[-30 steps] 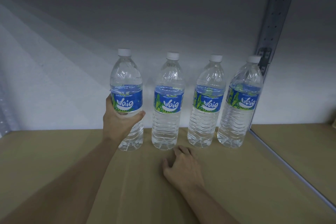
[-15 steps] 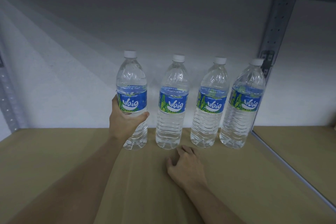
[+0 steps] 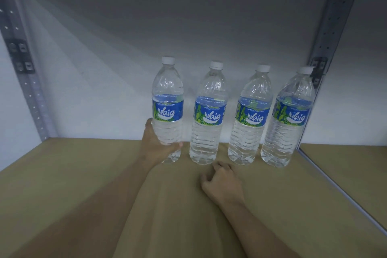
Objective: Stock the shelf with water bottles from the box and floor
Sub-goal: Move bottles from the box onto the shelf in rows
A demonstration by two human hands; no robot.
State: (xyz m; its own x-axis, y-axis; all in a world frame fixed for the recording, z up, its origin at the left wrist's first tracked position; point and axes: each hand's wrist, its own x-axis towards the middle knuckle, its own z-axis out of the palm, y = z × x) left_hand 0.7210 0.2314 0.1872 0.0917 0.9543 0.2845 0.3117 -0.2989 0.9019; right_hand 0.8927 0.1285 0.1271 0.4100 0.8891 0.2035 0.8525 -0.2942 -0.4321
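Several clear water bottles with white caps and blue labels stand in a row at the back of the tan shelf board (image 3: 83, 184). My left hand (image 3: 156, 145) is wrapped around the lower body of the leftmost bottle (image 3: 167, 98), which stands upright on the board. To its right stand a second bottle (image 3: 208, 115), a third bottle (image 3: 250, 115) and a fourth bottle (image 3: 290, 117). My right hand (image 3: 223, 183) rests on the board in front of the second and third bottles, fingers loosely curled, holding nothing.
A white back wall (image 3: 104, 58) closes the shelf. Grey perforated uprights stand at the left (image 3: 23, 65) and right (image 3: 326, 44). A metal rail (image 3: 343, 192) borders the board on the right, with another tan board (image 3: 356, 165) beyond it.
My left hand has slid down from the label to the lower part of the leftmost bottle. The view has shifted, showing more of the shelf's left side. My right hand has stayed put.
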